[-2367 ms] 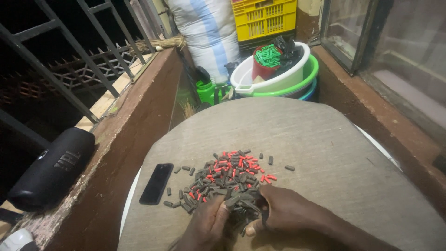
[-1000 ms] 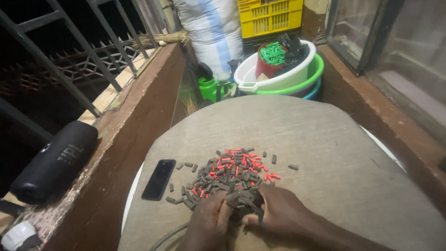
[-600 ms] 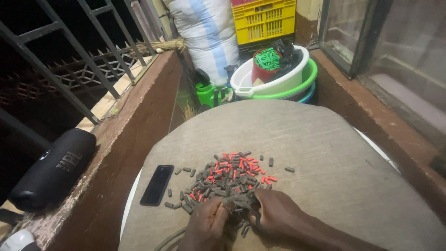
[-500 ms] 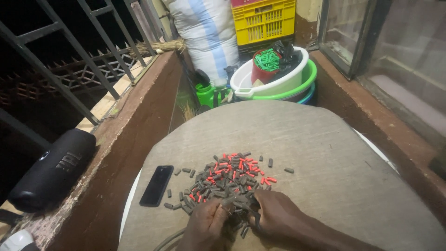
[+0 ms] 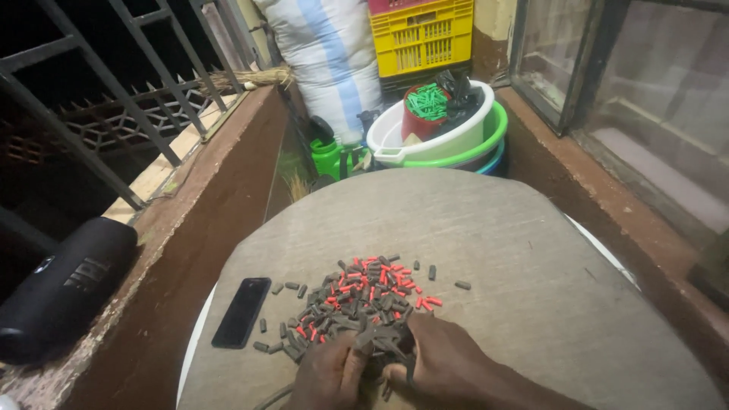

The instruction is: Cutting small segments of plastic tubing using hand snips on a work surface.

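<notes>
A pile of small dark grey and red plastic pieces (image 5: 363, 296) lies on a round grey tabletop (image 5: 493, 235). Both hands work at the pile's near edge. My left hand (image 5: 328, 373) pinches a few dark pieces with its fingertips. My right hand (image 5: 444, 363) also has its fingers closed around dark pieces (image 5: 387, 340) right beside the left. A thin dark cable (image 5: 267, 398) runs off under my left hand.
A black phone (image 5: 241, 311) lies flat left of the pile. A black cylindrical speaker (image 5: 64, 285) rests on the brown ledge (image 5: 205, 220). Beyond the table stand stacked basins (image 5: 448, 140), a green container (image 5: 330, 158), a striped sack (image 5: 326, 53) and a yellow crate (image 5: 421, 34).
The view has shifted slightly. Both hands stay at the near edge of the pile, fingers still working among the dark pieces; the pile and phone have not moved.
</notes>
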